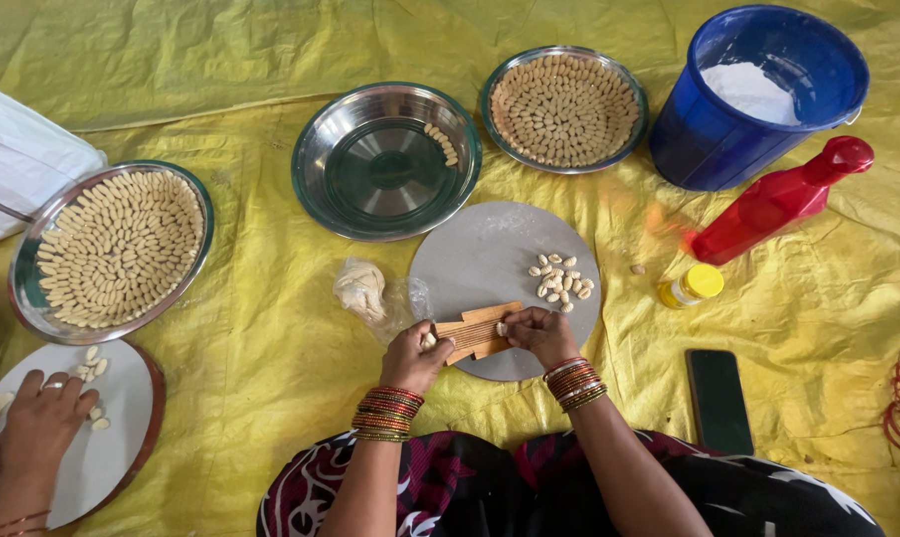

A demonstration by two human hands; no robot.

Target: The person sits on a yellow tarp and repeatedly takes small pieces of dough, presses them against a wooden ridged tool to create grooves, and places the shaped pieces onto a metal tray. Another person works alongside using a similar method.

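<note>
Right hand: fingertips pressing a small dough piece onto ridged wooden board. Left hand: curled, gripping that board's left end. Board rests on round grey slab; shaped dough pieces beyond board.

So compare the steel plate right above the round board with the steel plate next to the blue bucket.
The near plate is almost bare, with only a short row of shaped dough pieces along its right wall; the far plate by the bucket is packed with them in rings. The near plate shows its shiny bottom; the far plate's bottom is covered. Both are round, rimmed steel plates on the yellow sheet.
</note>
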